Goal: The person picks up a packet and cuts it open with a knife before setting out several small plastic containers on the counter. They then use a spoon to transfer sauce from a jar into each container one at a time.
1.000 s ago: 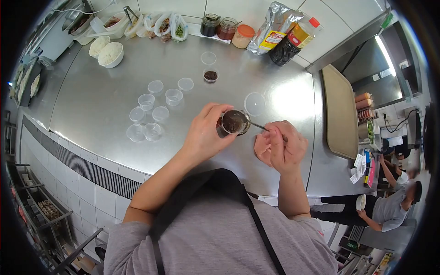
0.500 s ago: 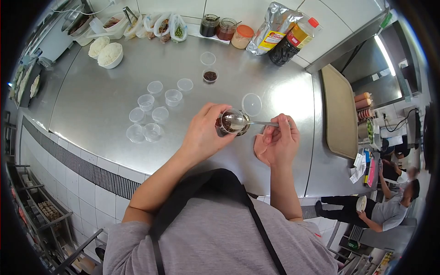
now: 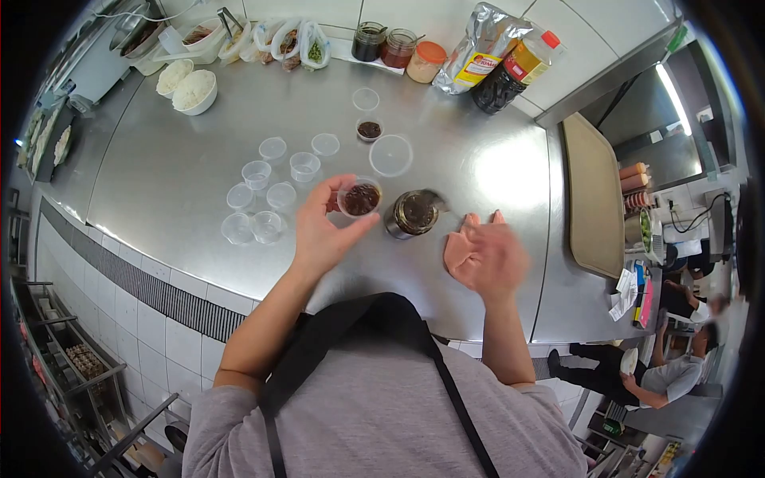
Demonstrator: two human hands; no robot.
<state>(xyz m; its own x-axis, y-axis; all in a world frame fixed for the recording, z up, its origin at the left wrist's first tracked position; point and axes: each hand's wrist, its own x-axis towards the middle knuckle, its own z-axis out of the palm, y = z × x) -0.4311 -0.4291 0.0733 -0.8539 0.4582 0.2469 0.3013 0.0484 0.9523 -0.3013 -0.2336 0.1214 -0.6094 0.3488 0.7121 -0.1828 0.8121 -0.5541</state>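
Observation:
My left hand [image 3: 323,227] grips a small clear plastic cup [image 3: 360,196] with dark, chunky sauce in it. Right of it, an uncovered glass jar [image 3: 409,215] of dark sauce stands on the steel counter. A metal spoon [image 3: 433,200], slightly smeared, leans at the jar's mouth. Motion blurs my right hand [image 3: 496,255], beside the jar on the right; its fingers are too smeared to read. Beyond the jar lies a clear round lid [image 3: 391,155]. Another cup of dark sauce [image 3: 369,129] sits farther back, with a lid [image 3: 366,99] behind it.
Several clear cups [image 3: 267,228] and lids stand left of my left hand. Rice bowls [image 3: 195,93], bagged ingredients [image 3: 314,49], sauce jars [image 3: 397,49], a foil pouch [image 3: 478,52] and a bottle [image 3: 514,72] line the back. A tray [image 3: 591,199] lies right; another person [image 3: 665,370] stands beyond.
My left hand has drawn the sauce cup left, away from the jar. The spoon has gone from over the cup to the jar's mouth. My right hand has shifted slightly downward.

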